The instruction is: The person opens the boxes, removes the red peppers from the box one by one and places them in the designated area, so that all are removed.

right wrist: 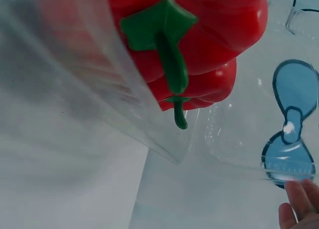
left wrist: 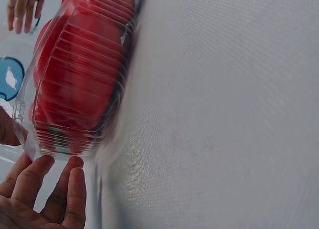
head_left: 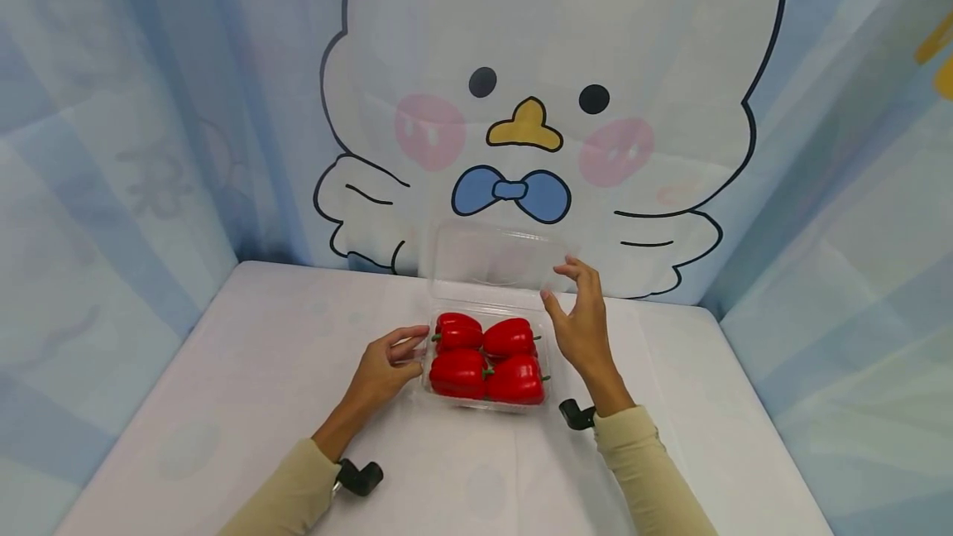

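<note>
Several red bell peppers (head_left: 457,372) with green stems (right wrist: 172,64) lie in two rows in a clear plastic clamshell box (head_left: 484,405). Its transparent lid (head_left: 506,259) stands raised at the back, hinged to the box. My left hand (head_left: 385,366) is at the box's left side; in the left wrist view its fingertips (left wrist: 75,162) touch the ribbed wall. Beside the lid's right edge is my right hand (head_left: 584,321), thumb and fingers spread apart. In the right wrist view its fingertips (right wrist: 294,186) are at the lid's edge; whether they touch it I cannot tell.
A white cloth (head_left: 260,354) covers the table under the box. Behind it hangs a curtain (head_left: 670,40) printed with a cartoon bird. Blue-and-white curtains (head_left: 97,189) enclose both sides. A black wrist device (head_left: 361,478) sticks out by the left sleeve, another (head_left: 577,415) by the right.
</note>
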{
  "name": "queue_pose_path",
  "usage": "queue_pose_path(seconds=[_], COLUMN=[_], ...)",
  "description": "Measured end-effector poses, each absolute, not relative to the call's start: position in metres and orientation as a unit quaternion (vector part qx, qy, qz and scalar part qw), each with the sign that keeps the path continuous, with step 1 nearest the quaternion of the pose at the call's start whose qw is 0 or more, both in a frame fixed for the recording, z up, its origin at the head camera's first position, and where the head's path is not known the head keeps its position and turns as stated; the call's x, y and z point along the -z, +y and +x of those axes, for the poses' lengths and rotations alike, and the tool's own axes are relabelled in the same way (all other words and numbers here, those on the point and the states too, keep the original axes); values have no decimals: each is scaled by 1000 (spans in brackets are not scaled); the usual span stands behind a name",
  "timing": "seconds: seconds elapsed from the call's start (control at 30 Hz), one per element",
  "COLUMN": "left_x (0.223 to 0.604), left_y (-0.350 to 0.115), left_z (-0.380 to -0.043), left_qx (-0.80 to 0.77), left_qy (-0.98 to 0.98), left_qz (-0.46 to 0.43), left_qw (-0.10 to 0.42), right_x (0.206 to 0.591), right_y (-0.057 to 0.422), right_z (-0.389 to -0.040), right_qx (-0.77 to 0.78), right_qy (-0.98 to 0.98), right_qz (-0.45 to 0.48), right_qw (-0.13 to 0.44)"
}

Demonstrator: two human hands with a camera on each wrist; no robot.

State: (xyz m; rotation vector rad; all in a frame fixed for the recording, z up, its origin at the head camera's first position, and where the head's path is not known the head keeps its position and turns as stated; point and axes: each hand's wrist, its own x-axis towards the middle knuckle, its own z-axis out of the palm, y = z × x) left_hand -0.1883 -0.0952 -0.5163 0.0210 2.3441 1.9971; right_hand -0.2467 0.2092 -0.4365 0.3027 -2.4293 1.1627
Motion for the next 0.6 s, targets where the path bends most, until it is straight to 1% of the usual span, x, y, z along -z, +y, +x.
queue_pose_path(seconds=[0.6], left_x=[524], left_y=[-95], left_z=[-190], left_qx=[-641], left_qy=[767], left_qz=[20], left_qw=[23], right_x=[454], right_y=[218], right_z=[-258], right_qx=[-409], right_qy=[-900], right_qz=[114], right_qw=[99])
